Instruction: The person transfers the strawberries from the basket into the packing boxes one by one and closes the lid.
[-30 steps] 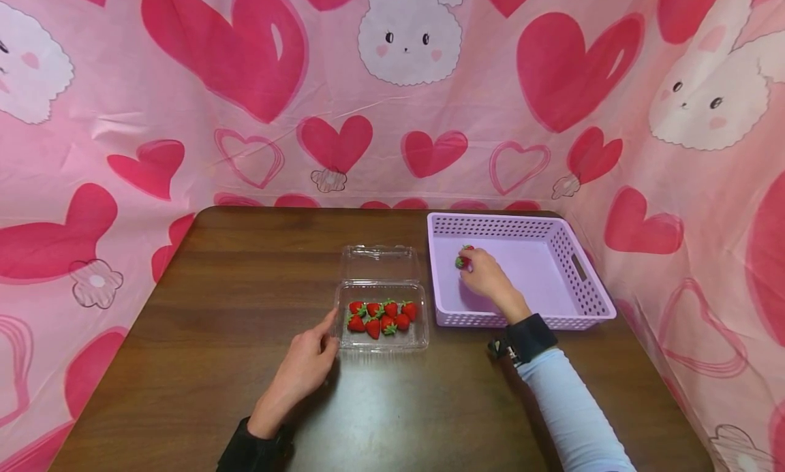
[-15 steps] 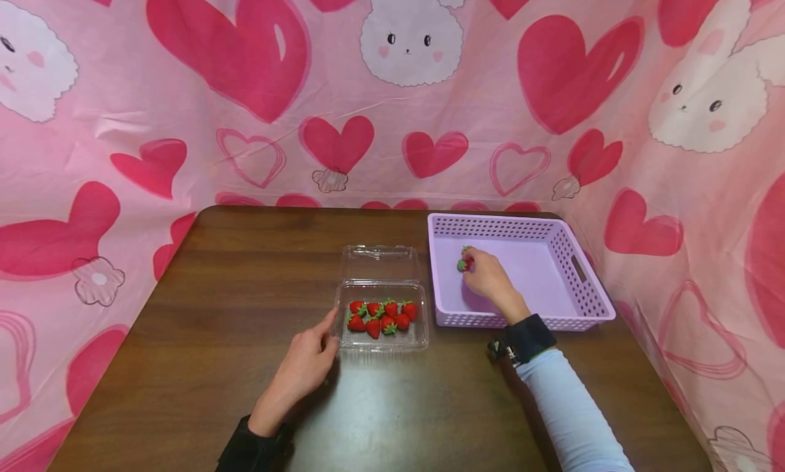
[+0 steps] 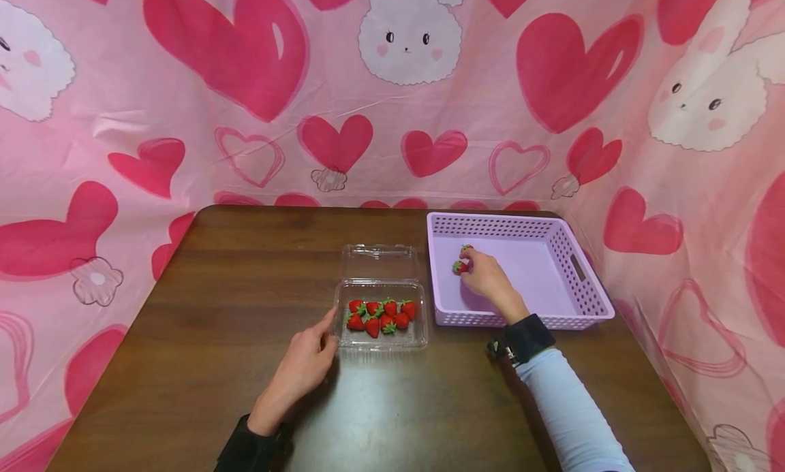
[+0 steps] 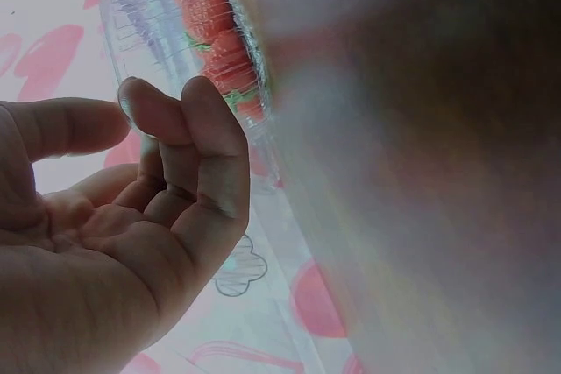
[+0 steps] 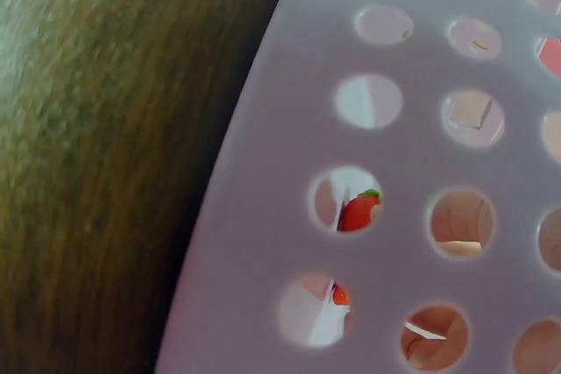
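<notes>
My right hand reaches down into the lilac basket and holds a red strawberry between thumb and fingers, green leaves facing left. Just behind it lies a second strawberry, partly covered by the fingers. Through the basket's holes, the right wrist view shows red fruit and bits of fingers. My left hand rests beside the clear plastic clamshell box, its extended index fingertip at the left wall. Several strawberries lie in the box in two rows; some show in the left wrist view.
The box's clear lid is folded back behind it on the brown wooden table. The basket's left wall stands close to the box's right side. A pink curtain with hearts and rabbits hangs behind and at both sides.
The strawberry in my right hand has shifted slightly toward me, away from the second one, and shows more clearly beside the fingers. My left hand and the clamshell box have not moved.
</notes>
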Demonstrator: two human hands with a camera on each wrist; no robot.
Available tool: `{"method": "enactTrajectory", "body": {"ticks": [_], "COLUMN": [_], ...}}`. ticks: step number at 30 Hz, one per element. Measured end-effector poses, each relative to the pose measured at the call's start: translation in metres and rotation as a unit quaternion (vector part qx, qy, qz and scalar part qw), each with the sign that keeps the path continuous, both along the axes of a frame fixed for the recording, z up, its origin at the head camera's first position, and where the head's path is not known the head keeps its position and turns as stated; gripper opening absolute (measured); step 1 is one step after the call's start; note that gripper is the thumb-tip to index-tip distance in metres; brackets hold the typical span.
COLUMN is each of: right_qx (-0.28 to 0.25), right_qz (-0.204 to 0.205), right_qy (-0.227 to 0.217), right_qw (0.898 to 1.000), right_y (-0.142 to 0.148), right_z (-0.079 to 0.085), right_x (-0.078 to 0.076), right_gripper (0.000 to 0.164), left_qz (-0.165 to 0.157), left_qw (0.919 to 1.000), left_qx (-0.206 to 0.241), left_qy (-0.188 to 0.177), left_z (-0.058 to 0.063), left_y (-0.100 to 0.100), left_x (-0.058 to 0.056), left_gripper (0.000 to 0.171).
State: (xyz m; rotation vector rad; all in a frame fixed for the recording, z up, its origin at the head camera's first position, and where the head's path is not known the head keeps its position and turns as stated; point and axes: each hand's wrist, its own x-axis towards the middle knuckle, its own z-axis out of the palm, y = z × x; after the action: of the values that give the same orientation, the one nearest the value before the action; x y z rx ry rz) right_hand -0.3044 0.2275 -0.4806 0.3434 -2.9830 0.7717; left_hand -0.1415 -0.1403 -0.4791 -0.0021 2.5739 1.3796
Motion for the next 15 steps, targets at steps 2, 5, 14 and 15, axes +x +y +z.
{"method": "enactTrajectory", "body": {"ticks": [2, 5, 14, 15], "right_qx": [0.003, 0.003, -0.013, -0.013], "right_qz": [0.003, 0.001, -0.011, -0.013], "right_qy": [-0.001, -0.001, -0.022, -0.022], "right_qw": [1.0, 1.0, 1.0, 1.0], "right_y": [-0.001, -0.0023, -0.0041, -0.0042], "right_z": [0.0005, 0.0016, 0.0018, 0.0019], "right_x": [0.0006, 0.0009, 0.0004, 0.0005], "right_gripper": [0.046, 0.044, 0.027, 0.025], "left_qz": [-0.001, -0.001, 0.002, 0.003], "left_qw": [1.0, 1.0, 1.0, 1.0], "left_qx": [0.001, 0.002, 0.003, 0.003], "left_qy": [0.003, 0.005, 0.004, 0.005], "left_z": [-0.0002, 0.0, -0.0023, -0.0026], "left_y": [-0.0003, -0.0006, -0.0008, -0.0009], "left_x": [0.0003, 0.0006, 0.0004, 0.0005], "left_gripper": [0.062, 0.062, 0.062, 0.062]}}
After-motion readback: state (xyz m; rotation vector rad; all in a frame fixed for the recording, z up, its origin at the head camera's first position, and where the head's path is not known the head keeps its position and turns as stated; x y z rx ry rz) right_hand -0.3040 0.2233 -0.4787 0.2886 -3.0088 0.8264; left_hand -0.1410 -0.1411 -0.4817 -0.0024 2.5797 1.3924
